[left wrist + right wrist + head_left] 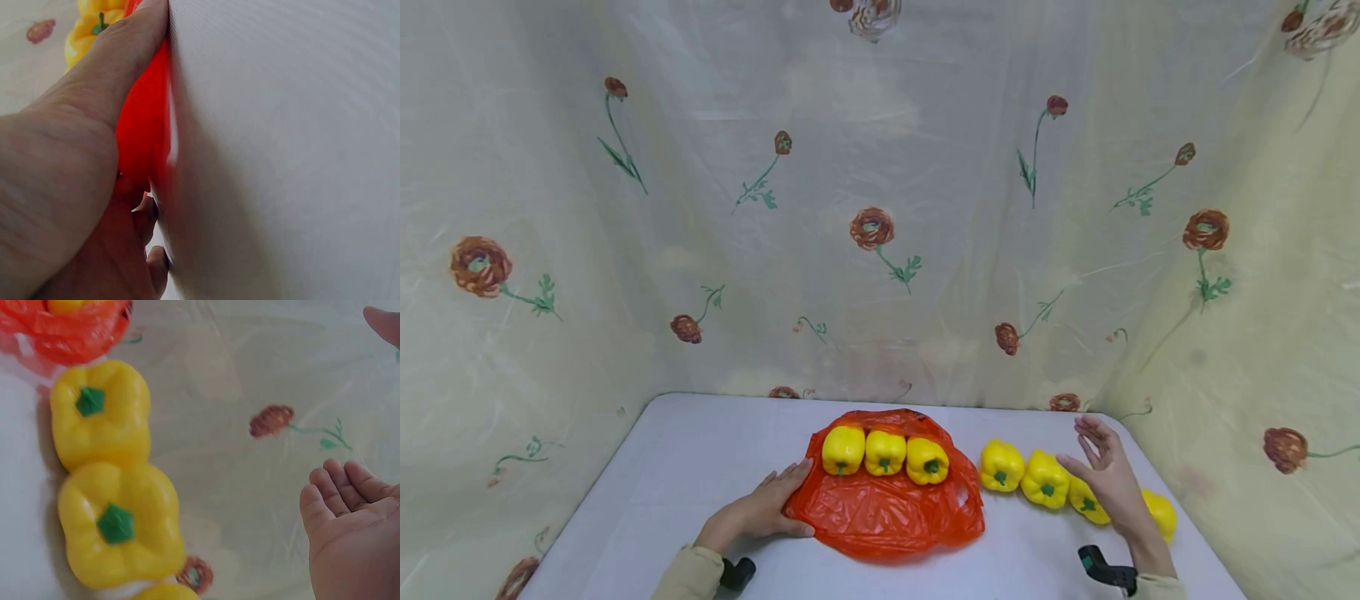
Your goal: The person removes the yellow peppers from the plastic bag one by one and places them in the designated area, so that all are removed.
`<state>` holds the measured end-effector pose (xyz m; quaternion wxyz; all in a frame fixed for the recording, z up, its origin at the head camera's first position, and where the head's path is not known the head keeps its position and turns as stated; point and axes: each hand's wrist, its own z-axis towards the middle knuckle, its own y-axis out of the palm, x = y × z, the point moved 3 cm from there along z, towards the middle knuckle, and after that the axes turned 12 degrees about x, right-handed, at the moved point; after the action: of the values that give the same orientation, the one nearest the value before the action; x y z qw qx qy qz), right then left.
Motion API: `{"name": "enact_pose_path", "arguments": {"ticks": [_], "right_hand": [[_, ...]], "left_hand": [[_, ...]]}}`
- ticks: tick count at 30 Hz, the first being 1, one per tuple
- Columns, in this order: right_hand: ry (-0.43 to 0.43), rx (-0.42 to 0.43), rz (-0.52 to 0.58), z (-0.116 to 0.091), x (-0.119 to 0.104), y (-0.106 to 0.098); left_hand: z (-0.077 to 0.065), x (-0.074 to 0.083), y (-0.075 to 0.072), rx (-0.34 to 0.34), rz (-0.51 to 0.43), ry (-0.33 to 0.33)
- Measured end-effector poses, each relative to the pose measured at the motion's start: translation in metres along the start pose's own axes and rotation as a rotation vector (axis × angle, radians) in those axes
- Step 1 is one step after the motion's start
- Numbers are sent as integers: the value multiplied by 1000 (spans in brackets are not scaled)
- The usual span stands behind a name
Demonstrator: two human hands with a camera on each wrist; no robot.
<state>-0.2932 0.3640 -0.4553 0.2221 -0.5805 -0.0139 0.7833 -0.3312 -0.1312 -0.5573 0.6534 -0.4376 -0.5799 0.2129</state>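
Against the left hand (771, 507), its fingers extended, lies a red plastic bag (887, 517). The right hand (1111, 479), well apart, hovers loose-fingered near a row of yellow peppers (1043, 475). Between the hands, three more peppers (885, 450) sit on the bag, before dark marks (912, 413) too small to read.

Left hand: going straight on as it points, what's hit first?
The red plastic bag: the left hand is right at its left edge. Beyond that, probably the leftmost yellow pepper, though depth is hard to judge.
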Motion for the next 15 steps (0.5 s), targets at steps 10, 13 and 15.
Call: {"name": "enact_pose_path", "arguments": {"ticks": [10,13,15], "right_hand": [[9,-138,-56,-8,-6,52],[10,-152,-50,-9,-7,60],[14,-162,-41,-11,-8,64]], "left_hand": [[-1,1,-1,-5,-8,18],[-1,0,-1,-6,-12,16],[0,0,0,-5,-11,17]]}}
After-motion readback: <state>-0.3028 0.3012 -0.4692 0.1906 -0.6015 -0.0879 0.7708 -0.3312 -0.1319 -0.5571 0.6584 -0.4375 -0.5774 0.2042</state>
